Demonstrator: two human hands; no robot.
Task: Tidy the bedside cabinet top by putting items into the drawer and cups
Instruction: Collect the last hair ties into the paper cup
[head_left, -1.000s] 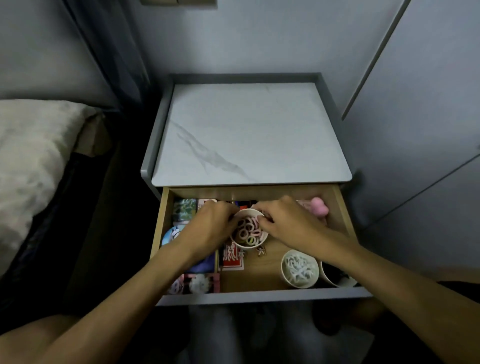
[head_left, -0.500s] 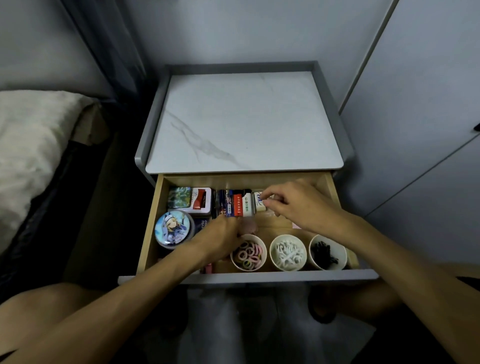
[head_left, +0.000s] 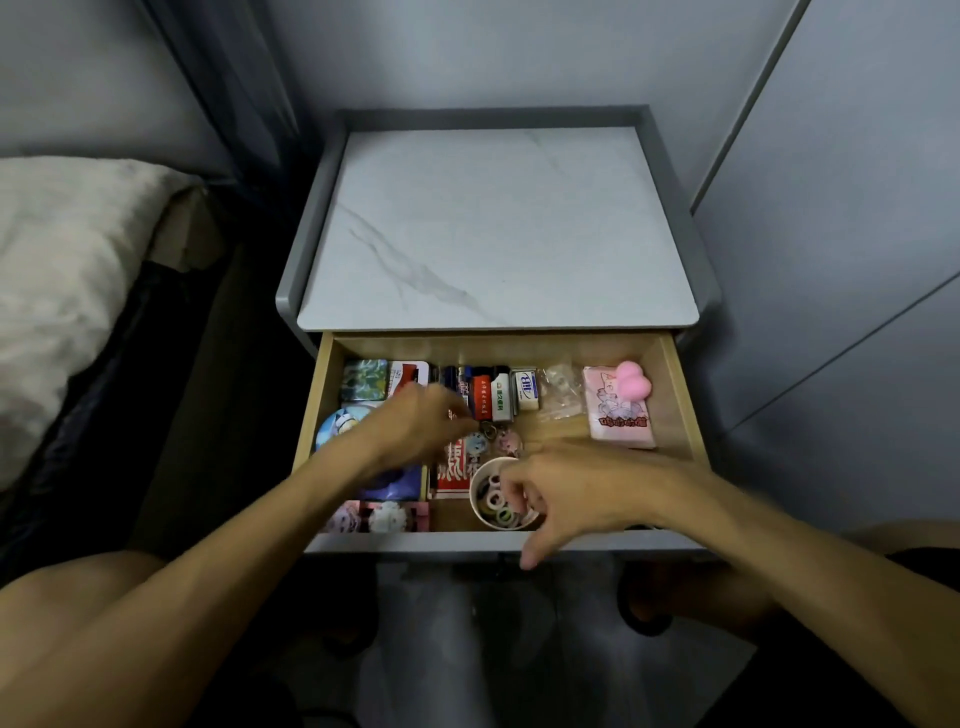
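The marble cabinet top (head_left: 498, 228) lies bare above the open drawer (head_left: 680, 395). Inside it, the left hand (head_left: 415, 426) pinches a keyring; the right hand (head_left: 566, 493), fingers loosely curled, could tip the cup (head_left: 485, 512).

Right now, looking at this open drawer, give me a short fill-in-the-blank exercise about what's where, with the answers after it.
1. The marble cabinet top has ______ items left on it.
2. The cup beneath the right hand holds colourful hair ______.
3. The pink heart-shaped object lies in the drawer's back ______ corner.
4. The left hand hovers near the ______ with round charms.

Answers: no; ties; right; keychain
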